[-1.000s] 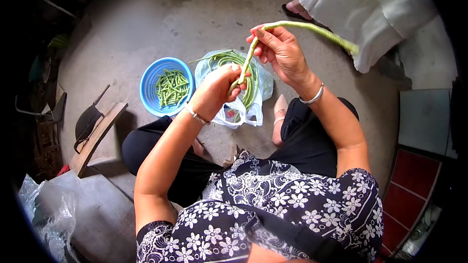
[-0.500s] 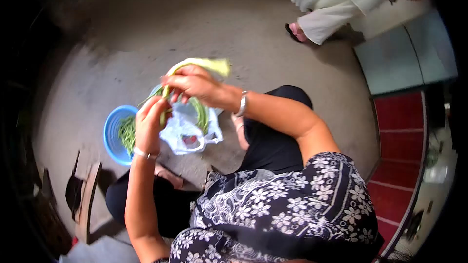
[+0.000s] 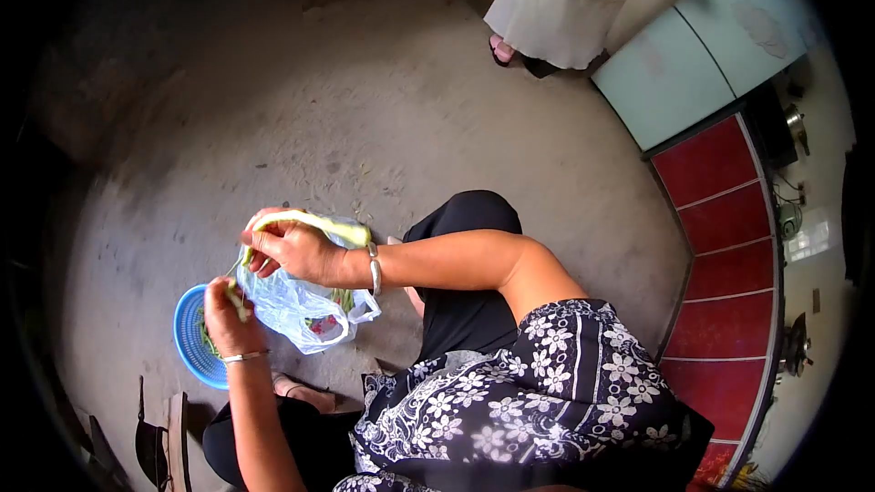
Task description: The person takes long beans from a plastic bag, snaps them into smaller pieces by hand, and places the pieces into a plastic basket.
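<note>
A long pale green bean (image 3: pixel 319 221) runs over the back of my right hand (image 3: pixel 290 251), whose thumb and fingers pinch it. My left hand (image 3: pixel 232 319), just below and to the left, is closed on the bean's lower part. Under my right hand lies a translucent plastic bag (image 3: pixel 296 308) with more green beans in it. Partly behind my left hand stands a blue basket (image 3: pixel 190 337), where some green pieces show.
A person in a white skirt (image 3: pixel 570 0) stands at the top right beside a pale green cabinet (image 3: pixel 652 82). Red-tiled panels (image 3: pixel 720 273) line the right side. A wooden board (image 3: pixel 177 442) and a dark pan-like object (image 3: pixel 150 451) are at the lower left.
The view has swung to the right, so basket, bag and hands appear lower and further left. Both hands still hold the bean. The person in white is now beside the cabinet.
</note>
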The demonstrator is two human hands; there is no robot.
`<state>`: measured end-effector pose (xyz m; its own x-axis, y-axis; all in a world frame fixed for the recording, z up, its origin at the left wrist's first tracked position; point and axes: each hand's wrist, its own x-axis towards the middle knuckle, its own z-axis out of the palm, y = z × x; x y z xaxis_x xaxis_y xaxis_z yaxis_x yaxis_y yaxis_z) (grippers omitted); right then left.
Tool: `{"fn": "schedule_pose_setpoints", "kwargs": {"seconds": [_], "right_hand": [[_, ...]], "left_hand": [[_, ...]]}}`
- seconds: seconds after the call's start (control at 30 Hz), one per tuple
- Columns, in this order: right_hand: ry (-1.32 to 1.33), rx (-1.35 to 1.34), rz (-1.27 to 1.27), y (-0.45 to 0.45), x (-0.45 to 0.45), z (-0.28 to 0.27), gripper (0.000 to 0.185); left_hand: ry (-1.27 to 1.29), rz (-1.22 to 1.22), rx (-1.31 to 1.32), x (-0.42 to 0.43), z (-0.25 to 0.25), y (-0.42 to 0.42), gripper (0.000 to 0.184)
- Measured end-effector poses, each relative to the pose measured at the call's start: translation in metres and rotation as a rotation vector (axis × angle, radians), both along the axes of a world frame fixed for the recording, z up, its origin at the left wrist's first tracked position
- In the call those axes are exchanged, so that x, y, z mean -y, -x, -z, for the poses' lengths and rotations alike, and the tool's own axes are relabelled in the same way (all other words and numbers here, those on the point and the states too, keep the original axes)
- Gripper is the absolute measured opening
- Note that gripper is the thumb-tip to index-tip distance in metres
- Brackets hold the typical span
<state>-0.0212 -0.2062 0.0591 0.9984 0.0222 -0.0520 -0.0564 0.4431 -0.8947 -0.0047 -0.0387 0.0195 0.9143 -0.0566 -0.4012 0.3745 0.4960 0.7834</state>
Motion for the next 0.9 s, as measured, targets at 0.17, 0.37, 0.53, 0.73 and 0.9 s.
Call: {"fn": "schedule_pose_setpoints", "kwargs": {"seconds": [0.17, 0.37, 0.53, 0.73, 0.9], "right_hand": [[0.102, 0.042, 0.014, -0.008, 0.017, -0.009, 0.017], [0.301, -0.074, -0.203, -0.009, 0.015, -0.001, 0.02], [0.348, -0.087, -0.312, -0.009, 0.019, 0.0, 0.022], [0.751, 0.118, -0.102, -0.001, 0.014, -0.004, 0.028], [0.978, 0.557, -0.005, 0.013, 0.003, -0.01, 0.026]], "left_hand": [[0.079, -0.205, -0.076, -0.022, -0.008, -0.019, 0.012], [-0.015, 0.421, -0.087, 0.003, -0.032, 0.008, 0.016], [-0.028, 0.652, 0.01, 0.007, -0.039, 0.013, 0.018], [-0.023, 0.602, 0.062, 0.006, -0.032, 0.014, 0.016], [0.038, 0.411, -0.038, 0.008, -0.029, 0.014, 0.016]]}}
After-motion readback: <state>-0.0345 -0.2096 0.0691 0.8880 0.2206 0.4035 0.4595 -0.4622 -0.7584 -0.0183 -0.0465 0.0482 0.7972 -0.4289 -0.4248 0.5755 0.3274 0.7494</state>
